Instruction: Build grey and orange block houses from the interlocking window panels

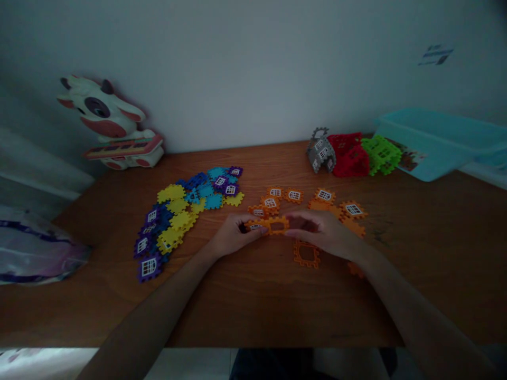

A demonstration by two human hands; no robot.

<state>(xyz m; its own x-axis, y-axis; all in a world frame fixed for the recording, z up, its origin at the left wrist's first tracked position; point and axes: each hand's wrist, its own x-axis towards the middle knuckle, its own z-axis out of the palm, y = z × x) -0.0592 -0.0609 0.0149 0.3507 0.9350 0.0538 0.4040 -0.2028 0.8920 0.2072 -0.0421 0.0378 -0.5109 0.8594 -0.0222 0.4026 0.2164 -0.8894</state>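
Note:
Between my two hands are two orange interlocking plastic tiles, edge to edge. My left hand (pixel 235 233) pinches the orange window tile (pixel 255 226), which has a white window in it. In my right hand (pixel 317 228), thumb and fingers grip the orange frame tile (pixel 279 226), which has an open square middle. Whether their teeth are fully locked I cannot tell. Behind them lie several loose orange window tiles (pixel 293 195). An orange square frame (pixel 307 254) lies just below my right hand, and more orange tiles (pixel 354 209) spread out to its right, partly hidden by it.
Yellow, blue and purple tiles (pixel 180 220) lie in a curved pile on the left. Joined grey (pixel 321 153), red (pixel 349 155) and green tiles (pixel 381 154) stand at the back right beside a turquoise bin (pixel 435 140). A cow toy (pixel 119 124) and plastic bag (pixel 39 245) are at left.

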